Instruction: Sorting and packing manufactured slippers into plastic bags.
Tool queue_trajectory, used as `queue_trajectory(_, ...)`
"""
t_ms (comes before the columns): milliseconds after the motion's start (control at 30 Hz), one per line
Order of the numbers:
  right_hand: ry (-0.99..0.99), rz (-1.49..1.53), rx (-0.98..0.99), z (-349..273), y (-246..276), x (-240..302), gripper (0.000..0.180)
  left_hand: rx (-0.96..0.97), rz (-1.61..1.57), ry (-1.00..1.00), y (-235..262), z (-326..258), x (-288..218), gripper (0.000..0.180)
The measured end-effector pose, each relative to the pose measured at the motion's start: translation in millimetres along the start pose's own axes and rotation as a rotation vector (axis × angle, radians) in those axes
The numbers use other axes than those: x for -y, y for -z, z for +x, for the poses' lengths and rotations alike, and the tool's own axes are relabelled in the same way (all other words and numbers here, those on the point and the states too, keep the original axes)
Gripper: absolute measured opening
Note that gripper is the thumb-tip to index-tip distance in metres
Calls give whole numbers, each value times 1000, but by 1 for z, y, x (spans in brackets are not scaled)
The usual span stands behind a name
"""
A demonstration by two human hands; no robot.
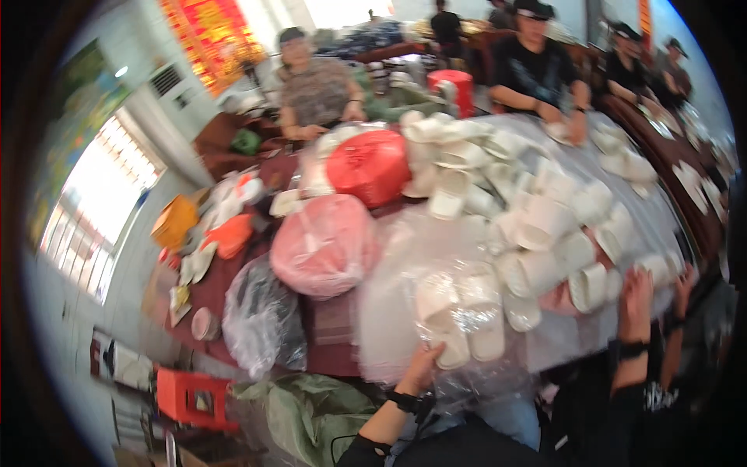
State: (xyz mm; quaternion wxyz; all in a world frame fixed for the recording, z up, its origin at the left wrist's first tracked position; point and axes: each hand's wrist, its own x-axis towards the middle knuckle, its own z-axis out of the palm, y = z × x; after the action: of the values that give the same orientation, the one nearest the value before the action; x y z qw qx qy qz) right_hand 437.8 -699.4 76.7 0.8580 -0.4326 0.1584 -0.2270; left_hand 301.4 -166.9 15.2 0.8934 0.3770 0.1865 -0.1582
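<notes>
At the lower middle of the frame, my left hand (pixel 424 364) is grasping the near end of a pair of cream slippers (pixel 488 335), thumb on top of the left one; the pair is lying flat with toes apparently toward the pile, and clear film (pixel 467 383) is shining over it and hanging down toward my lap; where my other fingers are resting, the film and the sole are hiding. My right hand is not showing anywhere that I can tell (the two hands (pixel 636 292) at the right edge seem to be a neighbour's); so I cannot say what its fingers are doing.

From here, I am judging slippage the likeliest trouble; the film is looking slick, and with only one side of the pair being held, a pull could be sending the right slipper askew; a hard tug could also be splitting the thin film. Just beyond, the heap of loose slippers (pixel 541 222) is leaning close; a nudge could be tumbling one onto my pair and muddling the two. To the left, a pink plastic-wrapped bundle (pixel 325 247) and a crumpled clear bag (pixel 264 315) are crowding the maroon table (pixel 206 292); the bag, overhanging the near edge, could be sliding off if anything is brushing it.
</notes>
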Motion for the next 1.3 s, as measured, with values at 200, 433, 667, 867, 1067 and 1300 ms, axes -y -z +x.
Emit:
queue_trajectory(200, -602, -367, 276, -45, -41, -12, 44, -16, 42, 7, 25, -14, 9, 36)
queue_trajectory(433, 238, -207, -542, 50, 65, -29, 36, -11, -24, -10, 11, -5, 9, 36)
queue_trajectory(667, -580, -600, 950, -157, -136, -27, 42, 59, -46, -6, 8, -4, -9, 36)
queue_trajectory(867, -758, -667, 1145, -195, -137, -64, 43, 34, -27, -45, 7, -6, 1, 34)
queue_trajectory(1067, -674, -672, 1093, -189, -116, -57, 40, 43, -15, -22, 5, -13, -1, 32)
queue_trajectory(1300, -18, -166, -327, -58, -23, -28, 30, 45, -9, -32, 5, -4, 1, 33)
